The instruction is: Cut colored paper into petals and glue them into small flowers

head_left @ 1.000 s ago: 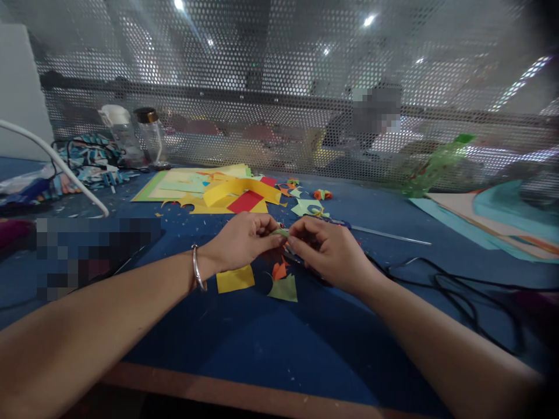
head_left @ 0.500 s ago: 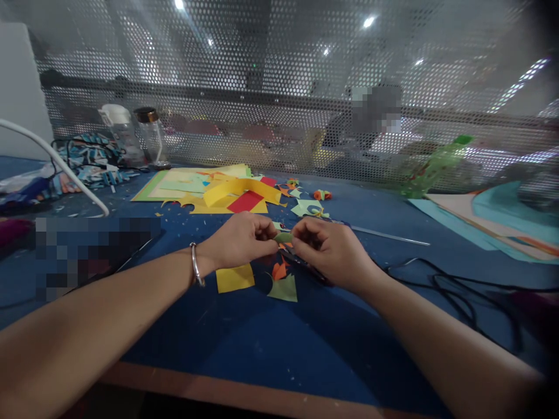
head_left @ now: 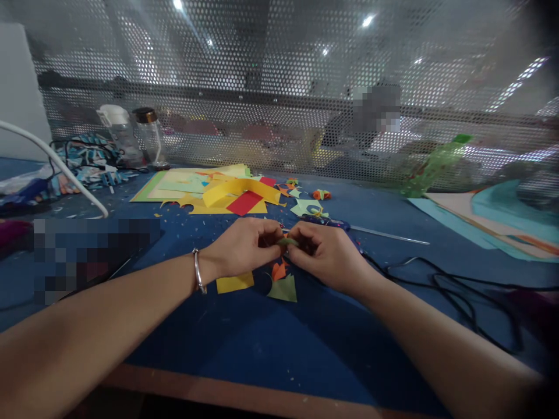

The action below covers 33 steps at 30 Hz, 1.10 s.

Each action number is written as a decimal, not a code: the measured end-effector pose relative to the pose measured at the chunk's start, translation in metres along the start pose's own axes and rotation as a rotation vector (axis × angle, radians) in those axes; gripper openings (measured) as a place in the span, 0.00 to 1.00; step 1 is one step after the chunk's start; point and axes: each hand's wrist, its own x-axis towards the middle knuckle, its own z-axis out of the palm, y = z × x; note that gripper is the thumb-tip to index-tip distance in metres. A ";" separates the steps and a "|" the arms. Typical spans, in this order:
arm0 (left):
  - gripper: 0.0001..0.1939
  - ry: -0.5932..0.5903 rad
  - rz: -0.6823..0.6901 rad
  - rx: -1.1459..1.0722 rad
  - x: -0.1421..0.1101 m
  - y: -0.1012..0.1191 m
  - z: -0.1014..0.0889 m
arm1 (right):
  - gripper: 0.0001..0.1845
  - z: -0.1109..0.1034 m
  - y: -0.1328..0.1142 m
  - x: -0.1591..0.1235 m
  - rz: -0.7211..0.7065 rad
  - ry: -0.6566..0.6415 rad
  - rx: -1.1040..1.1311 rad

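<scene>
My left hand (head_left: pixel 251 247) and my right hand (head_left: pixel 325 253) meet over the middle of the blue table. Fingertips of both pinch a small green piece of paper (head_left: pixel 288 241), which now shows only as a narrow strip between them. Under the hands lie an orange paper scrap (head_left: pixel 279 269), a green paper piece with a curved cutout (head_left: pixel 283 288) and a yellow paper rectangle (head_left: pixel 234 282). Just behind my right hand rests a dark blue tool (head_left: pixel 325 221), perhaps a glue gun, with a long thin pale stick (head_left: pixel 393 234) reaching right.
Coloured paper sheets (head_left: pixel 148 189), a yellow strip (head_left: pixel 236 186) and a red piece (head_left: pixel 244 202) lie behind. An orange paper flower (head_left: pixel 322 195) sits nearby. Black cable (head_left: pixel 449 285) loops at right. Bottles (head_left: pixel 151 139) stand back left, a green one (head_left: pixel 437 166) back right, before a perforated screen (head_left: pixel 279 46).
The green paper has turned or bent, from a wider curved face to a narrow strip. My hands have drawn closer together, and more of the dark blue tool shows behind my right hand.
</scene>
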 end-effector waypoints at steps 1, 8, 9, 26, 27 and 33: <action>0.04 -0.001 0.001 -0.009 -0.001 0.001 0.000 | 0.04 0.000 -0.001 0.000 -0.005 0.004 -0.009; 0.05 -0.061 -0.058 -0.122 0.000 -0.001 -0.002 | 0.04 -0.002 -0.002 0.000 -0.004 0.012 -0.018; 0.04 -0.066 -0.068 -0.135 0.001 -0.001 -0.002 | 0.04 -0.002 -0.001 0.000 0.004 0.014 -0.012; 0.09 -0.008 -0.158 -0.345 0.003 -0.002 -0.003 | 0.09 -0.008 0.003 0.000 0.088 0.057 0.080; 0.09 -0.040 -0.146 -0.315 0.003 -0.002 -0.002 | 0.09 -0.008 0.003 0.000 0.074 0.071 0.067; 0.07 0.033 -0.032 -0.153 0.002 -0.002 -0.001 | 0.06 -0.008 0.002 0.001 -0.032 0.052 0.014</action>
